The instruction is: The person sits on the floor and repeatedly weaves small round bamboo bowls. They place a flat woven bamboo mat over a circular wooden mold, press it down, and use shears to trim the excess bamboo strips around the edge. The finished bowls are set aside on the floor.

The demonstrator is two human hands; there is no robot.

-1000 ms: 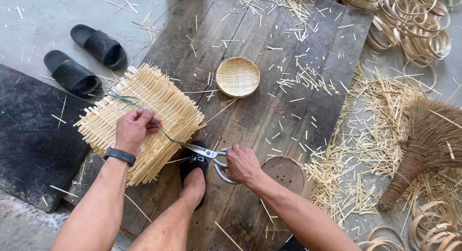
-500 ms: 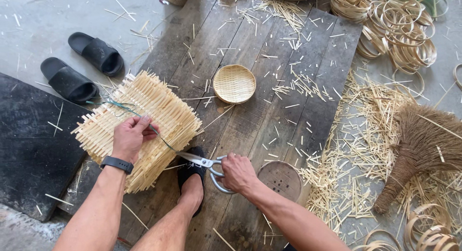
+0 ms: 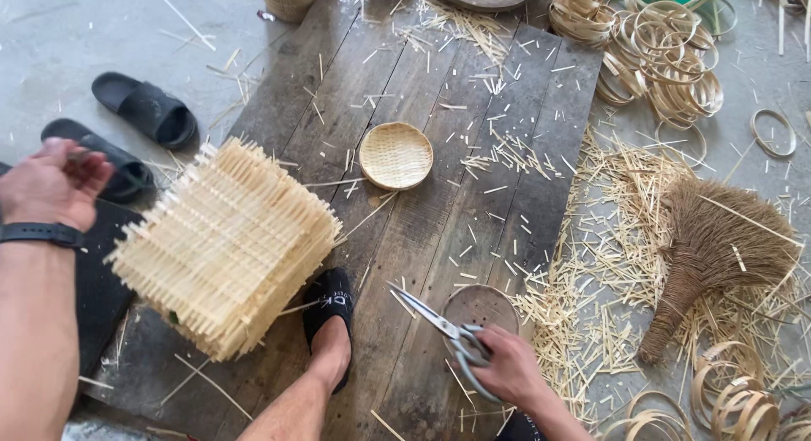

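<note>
A stack of woven bamboo mats (image 3: 226, 244) lies on the dark wooden boards (image 3: 422, 95), tilted, with its lower corner beside my foot in a black sandal (image 3: 329, 318). My left hand (image 3: 52, 181), with a black wristband, is lifted off to the left of the stack, fingers curled; whether it pinches a thin strand I cannot tell. My right hand (image 3: 507, 367) grips grey scissors (image 3: 448, 333) at lower centre, blades pointing up-left over the boards, beside a small round sieve-like tray (image 3: 481, 306).
A small round woven tray (image 3: 395, 155) sits mid-boards. Two black slippers (image 3: 144, 109) lie at the left. Bamboo offcuts (image 3: 608, 264) litter the right, with a straw broom (image 3: 714, 247) and coiled bamboo rings (image 3: 659, 52) further right and behind.
My left hand has let go of the stack and pulled away to the left. My right hand drew the scissors back from the stack toward the lower right.
</note>
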